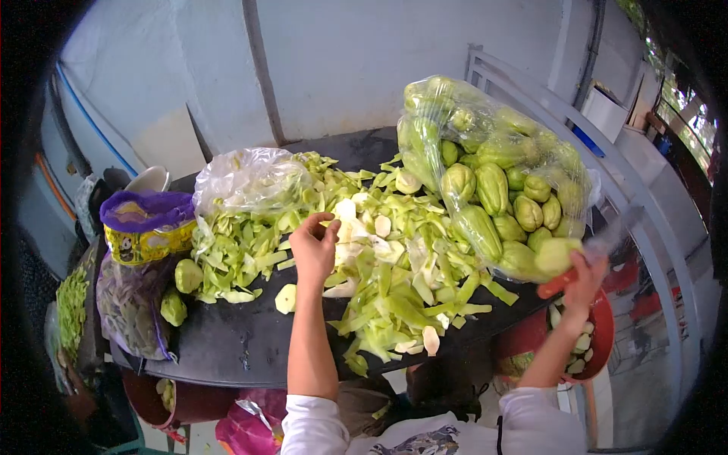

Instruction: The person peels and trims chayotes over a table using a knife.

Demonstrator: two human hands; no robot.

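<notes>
My left hand (313,250) is over the heap of green peelings (394,288), its fingers curled together. Whatever is between them, if anything, I cannot make out. Pale cut slices (383,226) lie just beside it. At the right edge of the table, my right hand (582,287) is closed around a knife (557,284) with an orange-red handle, its blade blurred and pointing up and away. The same hand also holds a peeled chayote (557,256) against the knife. Behind it stands a large clear plastic bag of unpeeled chayotes (493,189).
Two chayotes (188,276) and a cut piece (286,299) lie on the black table (227,334). A purple-and-yellow bag (144,227) stands at left, beside crumpled clear plastic (250,178). A red bucket (603,334) with pale pieces sits below right, near a metal railing (667,265).
</notes>
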